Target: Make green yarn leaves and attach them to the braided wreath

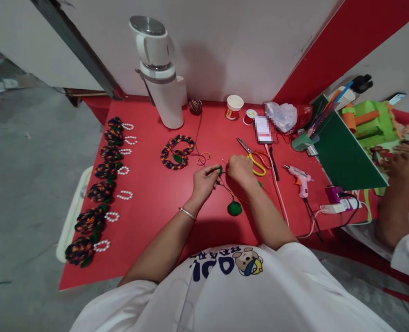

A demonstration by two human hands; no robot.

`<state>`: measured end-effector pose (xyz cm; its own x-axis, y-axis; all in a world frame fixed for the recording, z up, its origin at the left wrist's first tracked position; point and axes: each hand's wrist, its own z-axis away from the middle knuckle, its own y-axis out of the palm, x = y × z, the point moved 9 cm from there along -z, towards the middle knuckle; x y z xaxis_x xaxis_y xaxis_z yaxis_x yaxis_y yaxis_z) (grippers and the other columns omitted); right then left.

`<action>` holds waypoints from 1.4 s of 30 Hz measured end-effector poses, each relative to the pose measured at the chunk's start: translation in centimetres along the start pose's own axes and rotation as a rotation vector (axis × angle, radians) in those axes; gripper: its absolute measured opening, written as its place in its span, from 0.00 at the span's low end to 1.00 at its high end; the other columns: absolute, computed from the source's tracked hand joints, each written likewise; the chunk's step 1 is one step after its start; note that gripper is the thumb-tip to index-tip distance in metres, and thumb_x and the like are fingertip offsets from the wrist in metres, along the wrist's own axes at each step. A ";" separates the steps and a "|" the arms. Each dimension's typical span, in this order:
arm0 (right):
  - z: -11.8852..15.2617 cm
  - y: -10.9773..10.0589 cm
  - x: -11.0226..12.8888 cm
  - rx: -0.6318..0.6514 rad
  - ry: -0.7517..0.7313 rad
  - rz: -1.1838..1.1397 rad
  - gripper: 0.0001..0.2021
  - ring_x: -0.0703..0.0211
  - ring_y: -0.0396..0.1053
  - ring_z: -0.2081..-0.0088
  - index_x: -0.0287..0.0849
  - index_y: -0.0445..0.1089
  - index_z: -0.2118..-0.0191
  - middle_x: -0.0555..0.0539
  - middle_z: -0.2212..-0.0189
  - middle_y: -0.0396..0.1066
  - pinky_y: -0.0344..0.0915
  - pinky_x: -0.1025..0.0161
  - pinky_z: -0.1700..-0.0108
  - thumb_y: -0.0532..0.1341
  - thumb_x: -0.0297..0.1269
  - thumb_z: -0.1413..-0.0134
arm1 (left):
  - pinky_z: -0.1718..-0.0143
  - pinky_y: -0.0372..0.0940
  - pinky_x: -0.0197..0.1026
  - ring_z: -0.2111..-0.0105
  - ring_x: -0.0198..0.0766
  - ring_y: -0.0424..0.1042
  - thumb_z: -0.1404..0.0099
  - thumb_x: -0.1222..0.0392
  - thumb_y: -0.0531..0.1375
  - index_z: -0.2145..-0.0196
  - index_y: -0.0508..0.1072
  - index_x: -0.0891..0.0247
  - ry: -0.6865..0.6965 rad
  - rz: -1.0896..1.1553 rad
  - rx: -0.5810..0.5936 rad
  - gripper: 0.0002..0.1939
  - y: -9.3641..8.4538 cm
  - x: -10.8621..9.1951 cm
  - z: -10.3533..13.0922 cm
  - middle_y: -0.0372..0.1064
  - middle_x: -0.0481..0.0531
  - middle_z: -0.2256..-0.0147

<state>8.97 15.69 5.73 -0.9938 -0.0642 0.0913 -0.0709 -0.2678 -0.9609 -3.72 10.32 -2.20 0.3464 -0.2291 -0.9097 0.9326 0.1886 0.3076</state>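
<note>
Red surface (pixel 149 221), read left to right. Along the left side, a slanting column of seven dark multicoloured yarn bundles (pixel 101 190), green bits at their right ends. Just beside them, seven loops of pearly beads (pixel 112 216), roughly one per bundle.

At the back, a tall pale flask (pixel 165 101) stands upright, a white jug (pixel 155 48) with a metal top above it. In front, a braided yarn loop (pixel 164 158), curled round, green leaf shape (pixel 177 159) within it. Behind and to its right, a dark yarn ball (pixel 195 106); a strand trails from it toward the person.

Left hand (pixel 205 181): thumb and fingers pinch a small green piece (pixel 220 170), held over the middle of the surface. Nearer the body, a green yarn ball (pixel 234 208), its strand running up toward the hands. Paper cup (pixel 234 108) upright at the back.

Right hand (pixel 241 169): close to the green piece, fingers curled, tips hidden; cannot tell what they grip. Beyond it, a red thread spool (pixel 249 117), yellow-handled scissors (pixel 259 171), a lit phone (pixel 263 130).

Farther right: clear plastic bag (pixel 282 116), pink glue gun (pixel 301 180), green pen holder (pixel 301 141), green board (pixel 346 147), white power strip (pixel 332 209). Far right, a co-worker's hand (pixel 403 163).
</note>
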 end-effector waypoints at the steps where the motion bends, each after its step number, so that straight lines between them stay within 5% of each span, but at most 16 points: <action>1: -0.2 0.2 -0.7 0.006 0.012 -0.068 0.09 0.42 0.80 0.53 0.36 0.83 0.59 0.31 0.60 0.82 0.71 0.56 0.52 0.65 0.30 0.44 | 0.86 0.55 0.31 0.87 0.28 0.62 0.44 0.54 0.71 0.58 0.82 0.70 -0.008 -0.003 -0.006 0.19 0.0 0.0 0.0 0.72 0.47 0.81; 8: 0.0 2.7 -3.2 0.090 0.015 -1.179 0.04 0.62 0.70 0.77 0.40 0.76 0.74 0.49 0.80 0.74 0.66 0.66 0.72 0.65 0.34 0.57 | 0.86 0.53 0.31 0.87 0.28 0.62 0.44 0.50 0.73 0.58 0.81 0.69 0.014 0.093 -0.019 0.22 -0.1 -0.5 0.1 0.71 0.47 0.82; 12: 0.8 2.8 -2.8 0.021 0.013 -1.441 0.07 0.64 0.68 0.78 0.41 0.74 0.75 0.51 0.81 0.72 0.67 0.66 0.74 0.68 0.37 0.64 | 0.87 0.51 0.31 0.87 0.28 0.62 0.50 0.49 0.76 0.50 0.80 0.69 0.024 0.128 -0.080 0.32 -0.6 -0.6 0.3 0.73 0.45 0.79; 21: 2.2 3.9 -4.3 -0.257 0.146 -1.651 0.15 0.70 0.61 0.80 0.43 0.71 0.70 0.54 0.75 0.73 0.56 0.71 0.81 0.72 0.45 0.62 | 0.83 0.59 0.30 0.79 0.31 0.72 0.55 0.54 0.80 0.28 0.59 0.62 0.036 0.149 -0.041 0.62 -0.2 -0.8 0.9 0.79 0.47 0.70; 30: 3.0 5.9 -3.0 -0.184 0.153 -1.795 0.16 0.71 0.59 0.83 0.43 0.72 0.70 0.54 0.79 0.72 0.49 0.72 0.84 0.74 0.45 0.60 | 0.81 0.66 0.32 0.82 0.29 0.70 0.54 0.56 0.79 0.29 0.62 0.63 0.029 0.101 -0.044 0.58 -0.3 -0.3 0.9 0.78 0.45 0.72; 34: 2.9 5.6 -2.9 -0.197 0.098 -1.792 0.17 0.70 0.62 0.82 0.43 0.72 0.69 0.50 0.72 0.79 0.50 0.71 0.84 0.74 0.48 0.57 | 0.81 0.66 0.32 0.81 0.29 0.69 0.51 0.57 0.77 0.31 0.65 0.68 0.054 0.043 -0.048 0.53 -0.4 -0.1 0.9 0.79 0.47 0.72; 42: 2.7 6.2 -3.3 -0.201 0.122 -1.824 0.17 0.72 0.56 0.82 0.44 0.72 0.70 0.51 0.74 0.78 0.47 0.71 0.83 0.75 0.47 0.59 | 0.71 0.73 0.34 0.69 0.34 0.78 0.55 0.63 0.77 0.33 0.68 0.57 0.077 0.163 -0.027 0.51 0.0 -0.2 0.7 0.79 0.49 0.63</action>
<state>12.01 11.68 0.13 0.3234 0.2042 0.9240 -0.9390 0.1898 0.2868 -3.76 9.72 -1.84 0.4829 -0.1201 -0.8674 0.8614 0.2432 0.4459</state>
